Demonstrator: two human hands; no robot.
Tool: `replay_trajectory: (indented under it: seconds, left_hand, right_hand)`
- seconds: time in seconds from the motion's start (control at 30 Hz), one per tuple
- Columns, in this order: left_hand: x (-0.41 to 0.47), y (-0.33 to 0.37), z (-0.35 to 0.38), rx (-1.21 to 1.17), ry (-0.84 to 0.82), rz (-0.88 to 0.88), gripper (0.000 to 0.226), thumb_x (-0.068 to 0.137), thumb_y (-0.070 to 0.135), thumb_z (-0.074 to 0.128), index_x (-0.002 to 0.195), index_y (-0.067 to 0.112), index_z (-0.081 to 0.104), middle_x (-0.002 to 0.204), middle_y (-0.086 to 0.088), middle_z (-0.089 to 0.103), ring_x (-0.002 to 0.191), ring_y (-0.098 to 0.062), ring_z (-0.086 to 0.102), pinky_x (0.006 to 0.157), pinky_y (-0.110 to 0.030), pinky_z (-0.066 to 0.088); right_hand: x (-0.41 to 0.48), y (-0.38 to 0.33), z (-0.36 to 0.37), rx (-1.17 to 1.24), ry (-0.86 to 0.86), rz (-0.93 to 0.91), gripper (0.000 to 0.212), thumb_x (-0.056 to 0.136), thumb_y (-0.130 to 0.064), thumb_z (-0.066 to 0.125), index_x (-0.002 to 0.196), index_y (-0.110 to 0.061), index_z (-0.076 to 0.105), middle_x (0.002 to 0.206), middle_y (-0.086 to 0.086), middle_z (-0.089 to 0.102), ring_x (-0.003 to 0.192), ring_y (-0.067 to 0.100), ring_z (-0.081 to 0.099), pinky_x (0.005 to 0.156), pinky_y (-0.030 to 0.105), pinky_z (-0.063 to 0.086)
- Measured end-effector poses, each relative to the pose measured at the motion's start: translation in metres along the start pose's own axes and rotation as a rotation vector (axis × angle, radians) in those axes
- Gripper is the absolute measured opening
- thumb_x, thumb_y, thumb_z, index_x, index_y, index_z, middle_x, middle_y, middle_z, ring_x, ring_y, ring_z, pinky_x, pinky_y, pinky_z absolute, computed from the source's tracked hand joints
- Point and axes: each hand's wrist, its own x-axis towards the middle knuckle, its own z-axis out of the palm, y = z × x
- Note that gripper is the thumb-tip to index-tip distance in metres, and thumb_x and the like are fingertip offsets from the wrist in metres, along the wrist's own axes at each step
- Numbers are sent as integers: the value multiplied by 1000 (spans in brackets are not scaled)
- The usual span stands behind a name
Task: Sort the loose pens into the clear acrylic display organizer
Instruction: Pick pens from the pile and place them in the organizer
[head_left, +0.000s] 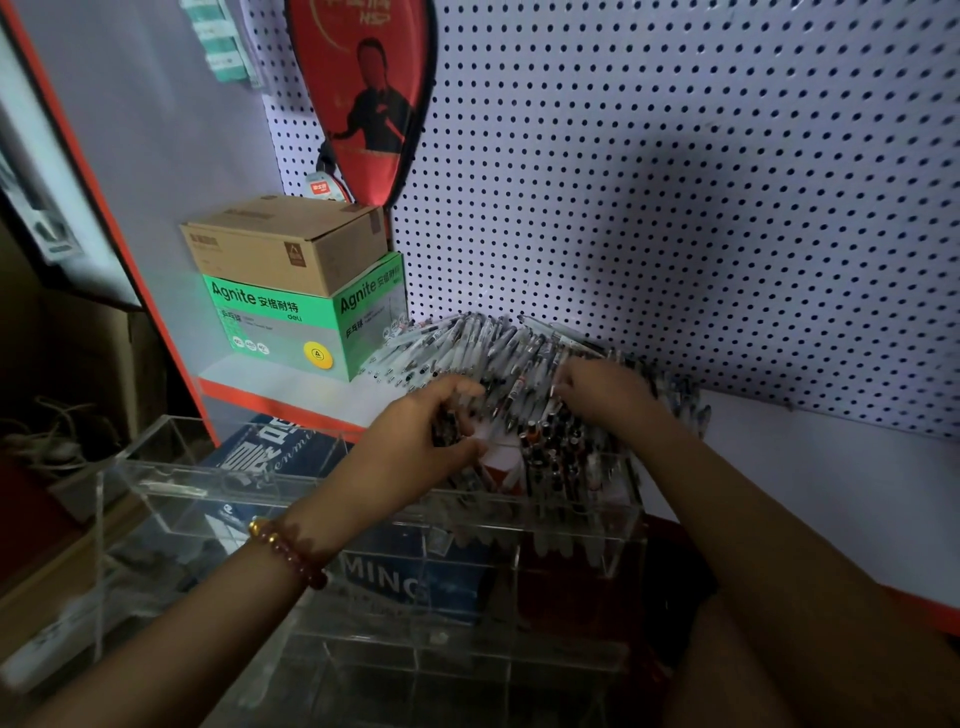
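Pens (498, 348) heaped against pegboard (675, 156), green box (280, 322) beside | left hand (431, 431) fingers (457, 388) grip some; right hand (602, 389) pinches some

The white shelf (810, 467) carries a heap of pens (498, 345) and a green box (270, 312) beside it.

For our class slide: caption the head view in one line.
Left hand and right hand dig into the pens piled behind the clear organizer.
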Motion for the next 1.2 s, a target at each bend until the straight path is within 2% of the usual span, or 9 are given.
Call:
replay_trajectory:
  seconds: [0.07,0.2,0.3,0.4,0.63,0.8,0.93,1.03,1.2]
  left_hand:
    - [1,0,-1,-21,18,1,34,77,22,76,106,24,59,90,13,63,79,8,57,67,-6,41]
    - [3,4,-4,-95,79,-9,18,77,31,74,92,29,63,98,15,64,95,7,57,79,-5,39]
    - [5,8,-4,-160,126,-18,10,85,30,66,92,23,65,95,11,66,93,2,59,78,-7,40]
    - [8,12,-4,-224,191,12,4,89,19,61,93,17,62,94,6,65,91,0,58,80,-5,39]
    - [18,9,-5,-208,239,27,9,90,9,58,91,17,60,91,7,64,87,1,58,80,-5,40]
    - [22,11,0,-184,243,43,11,90,7,58,91,18,60,91,7,64,88,0,58,81,-6,40]
    - [23,13,-1,-192,270,59,16,89,5,58,89,20,61,88,10,63,85,4,57,79,-6,41]
    - [23,15,-4,-214,265,60,21,89,3,57,87,23,61,88,10,65,84,3,58,77,-7,43]
    - [21,29,-11,-372,301,63,15,93,7,53,91,15,66,89,3,69,83,-8,65,78,-17,49]
  right_hand:
    - [0,-1,1,-51,21,-8,25,101,-23,37,118,-12,51,107,12,63,94,27,59,84,40,51]
    - [1,1,4,-2,69,-7,22,100,-23,40,108,-13,58,100,10,64,89,26,60,79,38,51]
    - [0,4,2,96,115,-3,17,97,-19,45,85,-12,54,78,8,59,71,24,55,65,33,45]
    - [2,8,-7,136,217,14,30,92,-12,50,65,-15,38,61,4,40,56,19,39,51,28,29]
    - [-4,14,0,189,94,-46,15,97,-18,44,84,-26,45,68,-1,48,60,17,45,54,28,34]
    - [4,13,4,53,179,-43,16,98,-28,44,88,-19,53,77,3,58,72,22,56,68,32,47]
    - [9,18,11,270,256,1,19,94,-18,46,75,-14,45,63,4,47,55,19,43,56,30,37]
    - [6,22,-5,479,443,-10,22,95,-16,45,73,-15,42,60,-2,41,52,12,35,53,26,30]
    - [-24,-18,-66,835,448,-374,23,98,-15,47,78,-24,55,65,-11,52,59,11,51,61,29,40]
